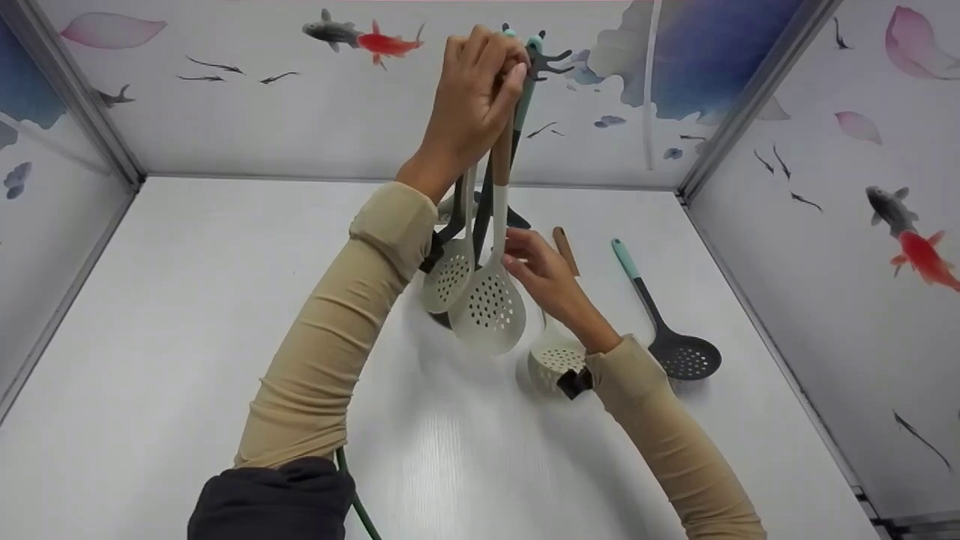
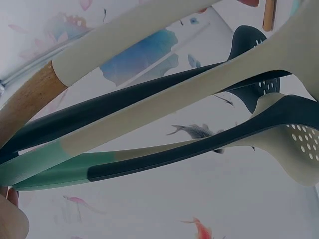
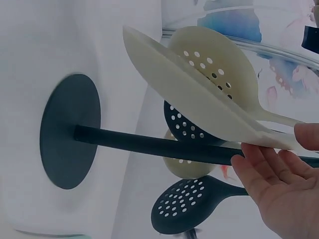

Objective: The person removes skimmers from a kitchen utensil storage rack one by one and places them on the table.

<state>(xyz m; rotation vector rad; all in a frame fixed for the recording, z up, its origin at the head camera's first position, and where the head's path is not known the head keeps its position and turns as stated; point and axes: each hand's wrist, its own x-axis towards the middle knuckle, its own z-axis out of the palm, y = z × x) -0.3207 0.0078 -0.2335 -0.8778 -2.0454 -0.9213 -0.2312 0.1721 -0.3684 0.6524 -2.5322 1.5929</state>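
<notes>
High over the table, my left hand [image 1: 480, 82] grips the top of a cream skimmer [image 1: 491, 311] by its wooden handle [image 1: 502, 157], right at the hooks [image 1: 551, 66] of a utensil stand. Lower down, my right hand [image 1: 551, 277] pinches the same skimmer at its neck, thumb on one side and fingers on the other. In the right wrist view the stand's black pole [image 3: 149, 144] runs behind those fingers from a round base [image 3: 62, 149]. Around the pole hang a smaller cream skimmer [image 1: 450, 277], a black skimmer [image 3: 182, 204] and others, some with mint handles [image 2: 70, 172].
On the white table [image 1: 225, 300], right of the stand, lie a cream skimmer with a deep bowl [image 1: 556, 358] and a black skimmer [image 1: 684, 356] with a mint handle end. Printed panels [image 1: 247, 112] wall in the table at the back and sides.
</notes>
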